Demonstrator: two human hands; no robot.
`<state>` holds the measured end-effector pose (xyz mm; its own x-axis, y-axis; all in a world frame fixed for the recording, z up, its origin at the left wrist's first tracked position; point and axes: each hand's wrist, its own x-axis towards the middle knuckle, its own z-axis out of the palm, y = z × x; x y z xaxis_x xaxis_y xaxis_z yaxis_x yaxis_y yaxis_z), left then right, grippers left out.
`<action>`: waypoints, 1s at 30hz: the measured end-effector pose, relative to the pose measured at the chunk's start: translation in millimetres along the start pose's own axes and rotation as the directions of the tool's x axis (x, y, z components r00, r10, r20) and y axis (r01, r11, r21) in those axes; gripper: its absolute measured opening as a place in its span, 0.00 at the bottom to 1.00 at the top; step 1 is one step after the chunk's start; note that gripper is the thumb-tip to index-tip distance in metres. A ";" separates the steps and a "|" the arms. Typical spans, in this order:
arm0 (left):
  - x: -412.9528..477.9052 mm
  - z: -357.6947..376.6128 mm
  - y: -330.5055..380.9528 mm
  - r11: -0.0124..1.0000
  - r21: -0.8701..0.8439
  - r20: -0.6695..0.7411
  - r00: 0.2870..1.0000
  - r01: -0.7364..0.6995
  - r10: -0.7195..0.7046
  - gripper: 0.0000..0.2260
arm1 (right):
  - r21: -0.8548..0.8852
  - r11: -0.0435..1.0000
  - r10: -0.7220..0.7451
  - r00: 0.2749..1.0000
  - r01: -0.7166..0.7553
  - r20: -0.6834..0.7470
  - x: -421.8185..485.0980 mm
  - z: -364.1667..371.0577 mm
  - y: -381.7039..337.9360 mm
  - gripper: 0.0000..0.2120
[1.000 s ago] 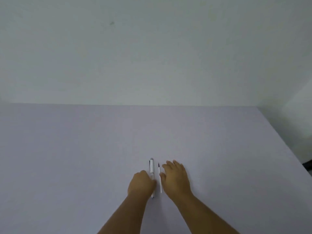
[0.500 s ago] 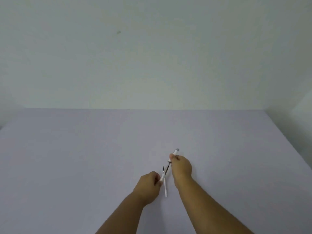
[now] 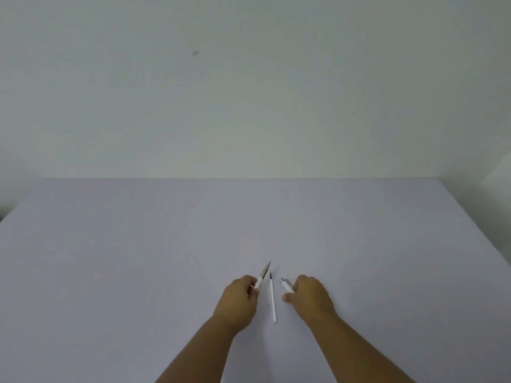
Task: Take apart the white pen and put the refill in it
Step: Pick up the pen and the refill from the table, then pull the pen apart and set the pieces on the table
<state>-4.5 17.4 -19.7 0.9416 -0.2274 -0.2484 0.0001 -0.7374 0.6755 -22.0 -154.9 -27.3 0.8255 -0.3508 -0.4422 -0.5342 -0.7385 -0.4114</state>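
Note:
The white pen is in two pieces. My left hand is closed around the front piece, whose pointed tip sticks up and to the right from my fingers. My right hand grips the rear piece; its silver end pokes out to the left of my fingers. Between my hands, a thin white refill with a dark tip lies on the table, pointing away from me, and neither hand touches it.
A pale lilac table runs to a plain wall at the back. Its right edge slants down the right side of the view, and its left corner shows at the far left.
One second ago the whole pen lay beside the refill under my hands. Both hands then lifted it together; now they have drawn apart, each with one piece. The refill has stayed on the table.

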 end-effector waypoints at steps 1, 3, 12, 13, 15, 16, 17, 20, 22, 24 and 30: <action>-0.5 0.2 0.4 1.000 0.006 -0.002 1.000 -0.004 0.004 0.08 | 0.003 1.000 0.001 1.000 -0.001 0.008 -0.4 0.0 0.1 0.17; -1.6 0.3 1.0 0.999 0.034 0.006 1.000 -0.022 0.022 0.09 | 0.005 1.000 -0.006 1.000 0.006 0.001 -1.9 -1.3 0.7 0.17; -1.5 -19.4 21.1 0.959 0.181 -0.002 0.975 -0.216 0.220 0.11 | 0.488 0.873 -0.120 0.975 0.013 0.188 -16.5 -56.8 -43.3 0.18; -1.5 -23.1 24.1 0.958 0.175 0.010 0.973 -0.227 0.229 0.11 | 0.479 0.875 -0.170 0.968 0.062 0.185 -18.7 -60.9 -44.0 0.15; -1.1 -32.4 30.7 0.970 0.105 0.057 0.975 -0.221 0.216 0.11 | 0.501 0.856 -0.230 0.962 0.128 0.147 -22.4 -68.3 -44.1 0.12; -0.8 -38.2 34.1 0.978 0.050 0.094 0.976 -0.201 0.196 0.11 | 0.527 0.836 -0.253 0.960 0.153 0.121 -23.4 -71.2 -43.9 0.12; -0.1 -43.9 37.3 0.985 -0.008 0.136 0.976 -0.170 0.169 0.11 | 0.551 0.815 -0.275 0.957 0.179 0.095 -25.8 -74.7 -44.7 0.10; 0.6 -58.6 44.7 0.988 -0.138 0.221 0.970 -0.072 0.101 0.11 | 0.580 0.770 -0.357 0.933 0.264 0.049 -29.1 -80.1 -43.8 0.04; 1.5 -65.1 48.2 0.992 -0.091 0.229 0.967 -0.091 0.110 0.11 | 0.600 0.744 -0.411 0.910 0.294 0.064 -30.7 -84.4 -42.2 0.04; 1.9 -69.3 51.9 0.989 -0.010 0.215 0.966 -0.144 0.143 0.12 | 0.630 0.733 -0.410 0.906 0.255 0.110 -32.0 -89.9 -42.6 0.03; 3.6 -76.1 60.6 0.969 0.077 0.179 0.960 -0.234 0.217 0.12 | 0.553 0.784 -0.392 0.916 0.281 0.091 -32.8 -98.5 -46.6 0.04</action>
<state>24.5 20.3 73.2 0.8431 -0.4924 -0.2161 -0.2462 -0.7107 0.6591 -6.2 -165.7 84.9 0.9486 0.0204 -0.3159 -0.2880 -0.3590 -0.8878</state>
